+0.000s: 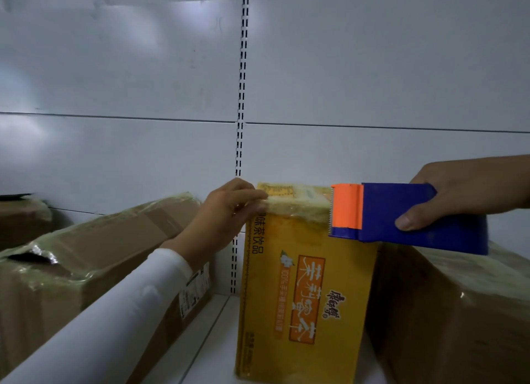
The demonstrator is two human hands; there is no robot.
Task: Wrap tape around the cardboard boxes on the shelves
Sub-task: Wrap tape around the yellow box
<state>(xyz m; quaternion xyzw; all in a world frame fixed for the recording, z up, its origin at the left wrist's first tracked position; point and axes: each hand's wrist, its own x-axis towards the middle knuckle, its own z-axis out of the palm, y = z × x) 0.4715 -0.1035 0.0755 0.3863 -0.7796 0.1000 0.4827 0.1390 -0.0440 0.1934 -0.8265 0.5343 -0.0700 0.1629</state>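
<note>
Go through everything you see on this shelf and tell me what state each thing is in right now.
yellow box: upright, tape band across its top.
tape dispenser: against the yellow box's top right corner.
left hand: holds the box's top left.
right hand: grips the dispenser.
left brown box: tape-wrapped, torn on top.
right brown box: tape-wrapped.

Your tall yellow printed cardboard box point(301, 292) stands at the centre of the white metal shelf point(209, 335). At its 9 o'clock lies a long brown tape-wrapped carton point(86, 257); at 3 o'clock, touching it, a brown cardboard box point(453, 312). The blue-and-orange plastic tape dispenser point(401, 214) sits at 1 o'clock, against its top edge.
</note>
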